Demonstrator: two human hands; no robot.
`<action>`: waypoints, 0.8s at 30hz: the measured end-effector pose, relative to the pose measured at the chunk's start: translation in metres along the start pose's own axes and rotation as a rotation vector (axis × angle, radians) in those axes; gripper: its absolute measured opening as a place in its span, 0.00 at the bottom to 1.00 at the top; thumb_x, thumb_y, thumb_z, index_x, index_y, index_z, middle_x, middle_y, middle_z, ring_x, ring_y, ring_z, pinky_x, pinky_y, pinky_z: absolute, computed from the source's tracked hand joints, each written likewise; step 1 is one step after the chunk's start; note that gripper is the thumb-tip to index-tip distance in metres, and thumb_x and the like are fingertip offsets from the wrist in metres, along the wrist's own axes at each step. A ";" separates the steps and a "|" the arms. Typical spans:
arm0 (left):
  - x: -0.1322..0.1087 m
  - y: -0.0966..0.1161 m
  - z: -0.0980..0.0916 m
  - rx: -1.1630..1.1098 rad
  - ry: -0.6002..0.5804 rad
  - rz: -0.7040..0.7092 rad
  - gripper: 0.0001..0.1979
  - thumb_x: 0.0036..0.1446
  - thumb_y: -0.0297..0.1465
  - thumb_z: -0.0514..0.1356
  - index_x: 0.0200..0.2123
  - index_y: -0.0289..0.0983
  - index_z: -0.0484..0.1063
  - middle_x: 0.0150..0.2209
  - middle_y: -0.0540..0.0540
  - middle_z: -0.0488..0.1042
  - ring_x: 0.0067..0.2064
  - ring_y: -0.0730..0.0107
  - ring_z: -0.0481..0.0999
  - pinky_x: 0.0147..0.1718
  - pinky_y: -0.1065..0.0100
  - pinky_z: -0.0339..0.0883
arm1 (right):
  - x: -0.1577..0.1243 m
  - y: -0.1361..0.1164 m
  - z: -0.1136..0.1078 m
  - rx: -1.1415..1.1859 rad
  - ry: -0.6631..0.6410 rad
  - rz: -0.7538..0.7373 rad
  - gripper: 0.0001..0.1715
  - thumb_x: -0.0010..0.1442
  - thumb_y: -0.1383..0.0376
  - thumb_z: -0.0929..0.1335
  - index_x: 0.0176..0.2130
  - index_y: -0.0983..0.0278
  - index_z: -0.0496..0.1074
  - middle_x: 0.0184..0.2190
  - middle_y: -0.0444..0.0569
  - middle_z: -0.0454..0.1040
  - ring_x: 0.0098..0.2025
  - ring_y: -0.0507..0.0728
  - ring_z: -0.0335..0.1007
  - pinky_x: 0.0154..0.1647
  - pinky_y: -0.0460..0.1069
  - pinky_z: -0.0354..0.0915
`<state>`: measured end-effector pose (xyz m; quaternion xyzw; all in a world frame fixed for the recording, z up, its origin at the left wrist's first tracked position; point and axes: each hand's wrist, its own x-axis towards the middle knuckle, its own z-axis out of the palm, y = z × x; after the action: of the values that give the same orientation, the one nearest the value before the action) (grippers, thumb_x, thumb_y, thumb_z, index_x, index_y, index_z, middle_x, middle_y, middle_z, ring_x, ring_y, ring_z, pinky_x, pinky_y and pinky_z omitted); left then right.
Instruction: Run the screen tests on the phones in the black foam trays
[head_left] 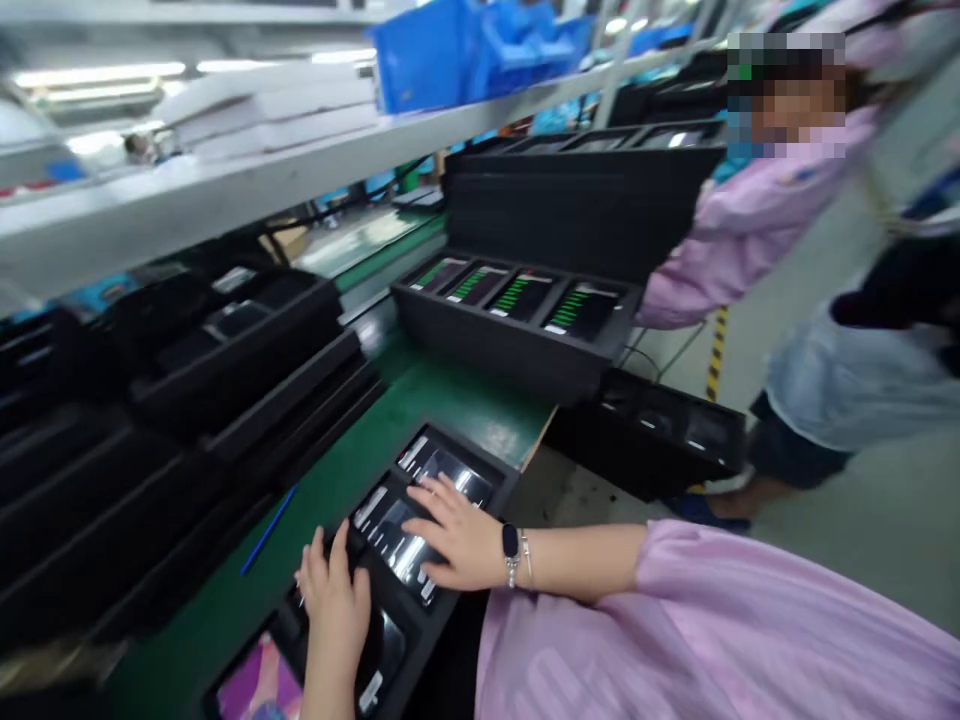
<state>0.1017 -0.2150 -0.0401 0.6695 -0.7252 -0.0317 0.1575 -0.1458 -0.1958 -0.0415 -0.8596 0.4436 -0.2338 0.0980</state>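
Both hands flat on a tray of phones at the green workbench

Head view: my right hand (454, 540), watch on the wrist, lies palm-down with fingers spread wide over a lit phone (386, 530) in the near black tray (504, 472), gripping nothing. My left hand (334, 595) rests just to its left on the same tray, fingers straight and close together, also holding nothing. A blue pen (268, 530) lies on the green bench (450, 400) to the left. Farther off stands a second tray (510, 350) of green-lit screens, with a co-worker's pink sleeve (735, 240) at far right.
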 end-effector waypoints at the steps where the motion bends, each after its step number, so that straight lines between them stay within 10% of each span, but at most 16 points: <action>1: 0.005 -0.004 0.004 -0.008 0.004 0.019 0.27 0.65 0.29 0.51 0.66 0.37 0.63 0.69 0.31 0.58 0.73 0.36 0.52 0.67 0.34 0.53 | 0.003 0.003 0.000 -0.002 0.026 -0.005 0.40 0.58 0.55 0.76 0.64 0.64 0.67 0.71 0.61 0.49 0.74 0.71 0.34 0.74 0.71 0.39; 18: -0.011 -0.003 -0.018 -0.106 0.065 0.026 0.28 0.67 0.46 0.49 0.63 0.38 0.65 0.68 0.32 0.59 0.71 0.40 0.56 0.69 0.38 0.52 | 0.004 -0.001 -0.008 -0.050 0.028 -0.006 0.35 0.59 0.56 0.76 0.61 0.65 0.69 0.69 0.60 0.55 0.73 0.69 0.43 0.74 0.67 0.42; 24: -0.035 -0.024 -0.026 -0.195 0.218 0.190 0.16 0.63 0.42 0.56 0.48 0.43 0.76 0.56 0.37 0.74 0.69 0.39 0.63 0.65 0.33 0.57 | 0.007 0.002 -0.009 -0.074 0.053 -0.052 0.35 0.59 0.56 0.76 0.60 0.65 0.70 0.67 0.61 0.58 0.71 0.70 0.48 0.73 0.67 0.46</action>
<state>0.1336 -0.1790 -0.0284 0.5790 -0.7573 -0.0140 0.3016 -0.1482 -0.2019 -0.0321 -0.8675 0.4318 -0.2423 0.0484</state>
